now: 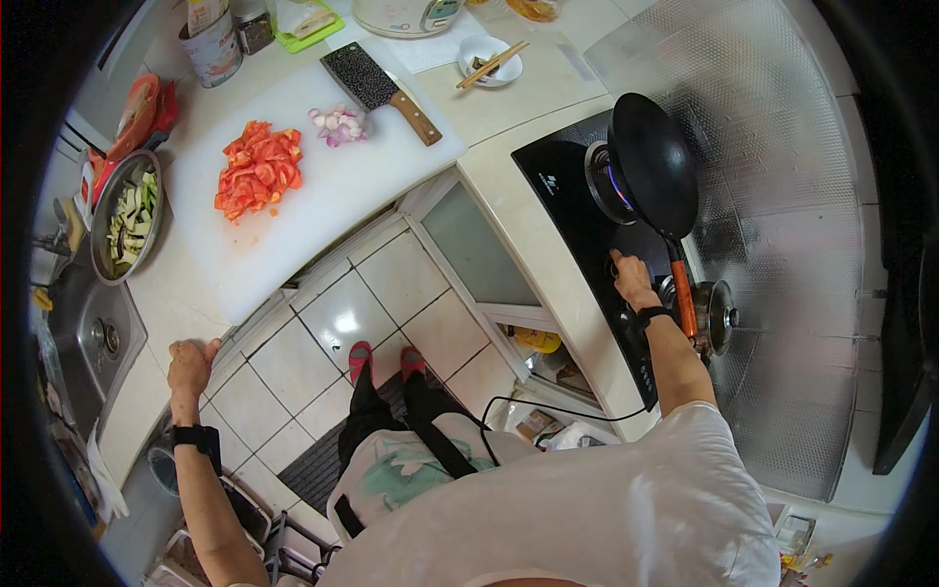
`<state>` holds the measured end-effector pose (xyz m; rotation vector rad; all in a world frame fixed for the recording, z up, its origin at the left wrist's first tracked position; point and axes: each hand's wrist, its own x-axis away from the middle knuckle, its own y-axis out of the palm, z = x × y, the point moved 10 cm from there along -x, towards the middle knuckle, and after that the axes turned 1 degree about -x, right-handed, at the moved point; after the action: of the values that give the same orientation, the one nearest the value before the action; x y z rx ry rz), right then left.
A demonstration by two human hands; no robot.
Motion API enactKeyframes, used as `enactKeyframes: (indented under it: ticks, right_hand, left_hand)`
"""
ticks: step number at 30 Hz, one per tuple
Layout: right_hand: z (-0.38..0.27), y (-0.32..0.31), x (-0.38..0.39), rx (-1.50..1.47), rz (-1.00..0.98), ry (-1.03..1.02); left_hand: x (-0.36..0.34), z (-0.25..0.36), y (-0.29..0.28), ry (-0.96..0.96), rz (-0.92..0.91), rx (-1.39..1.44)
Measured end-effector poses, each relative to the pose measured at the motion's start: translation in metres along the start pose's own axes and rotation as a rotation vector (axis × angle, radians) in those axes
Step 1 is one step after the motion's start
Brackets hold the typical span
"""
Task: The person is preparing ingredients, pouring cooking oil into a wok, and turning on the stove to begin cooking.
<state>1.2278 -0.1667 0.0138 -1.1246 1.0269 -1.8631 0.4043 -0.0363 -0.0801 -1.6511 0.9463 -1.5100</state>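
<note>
My right hand [632,279] rests on the black gas stove [562,181], fingers closed on a control knob at its front edge. A black wok [653,161] with an orange handle [683,298] sits on the lit burner, blue flame showing beneath. My left hand [190,367] presses on the edge of the pale counter [156,313], holding nothing. On the white cutting board [323,196] lie chopped tomato [259,168], chopped shallots [338,124] and a cleaver [377,88].
A metal bowl of cut vegetables [127,217] stands by the sink [88,338]. A small dish with chopsticks [491,61], a tin [213,47] and a rice cooker [406,15] are at the back. A pot lid [719,315] lies right of the stove. Foil covers the wall.
</note>
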Motion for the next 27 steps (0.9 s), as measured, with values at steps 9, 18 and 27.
enactKeyframes:
  ticks: [9, 18, 27]
  right_hand:
    - [0.002, 0.002, 0.0, -0.005, 0.014, 0.007]
    - [0.0, 0.0, 0.001, -0.001, 0.024, 0.001]
    - [0.001, 0.002, 0.0, 0.006, 0.052, -0.015]
  left_hand:
    - [0.011, 0.008, -0.016, -0.048, 0.005, 0.055]
    - [0.008, 0.002, -0.01, -0.042, 0.001, 0.06]
    - [0.014, 0.01, -0.019, -0.042, 0.044, 0.052]
